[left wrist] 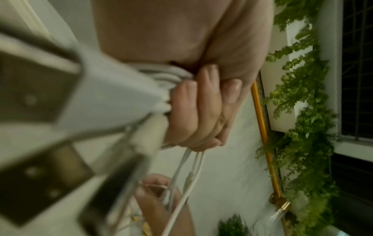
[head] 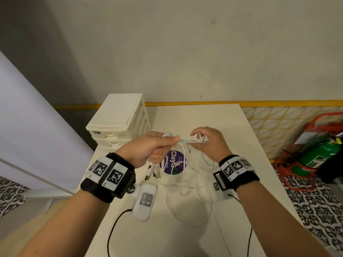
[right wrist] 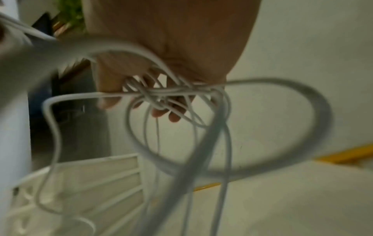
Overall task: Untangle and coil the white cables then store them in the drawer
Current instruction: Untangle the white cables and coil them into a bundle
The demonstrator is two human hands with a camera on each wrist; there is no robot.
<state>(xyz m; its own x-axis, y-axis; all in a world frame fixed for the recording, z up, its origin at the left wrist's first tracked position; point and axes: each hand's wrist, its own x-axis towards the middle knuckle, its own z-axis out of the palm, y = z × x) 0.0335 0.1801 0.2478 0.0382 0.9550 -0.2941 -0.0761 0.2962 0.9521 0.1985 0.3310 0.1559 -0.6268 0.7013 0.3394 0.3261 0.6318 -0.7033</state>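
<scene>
A tangle of white cables (head: 185, 175) hangs between both hands above the white table (head: 241, 182), with long loops trailing down onto it. My left hand (head: 157, 147) grips a bunch of cables (left wrist: 167, 76) in a fist; several USB plugs (head: 153, 173) dangle below it. My right hand (head: 206, 140) pinches the knotted part (right wrist: 159, 99) with curled fingers, and big loops (right wrist: 282, 127) hang from it. A short taut stretch of cable runs between the two hands. The small white drawer unit (head: 118, 121) stands at the table's back left, its drawers shut.
A round purple sticker (head: 173, 164) lies on the table under the cables. A green fire extinguisher (head: 319, 156) in a red stand is on the floor at the right. A yellow mesh panel (head: 287, 127) and wall lie behind.
</scene>
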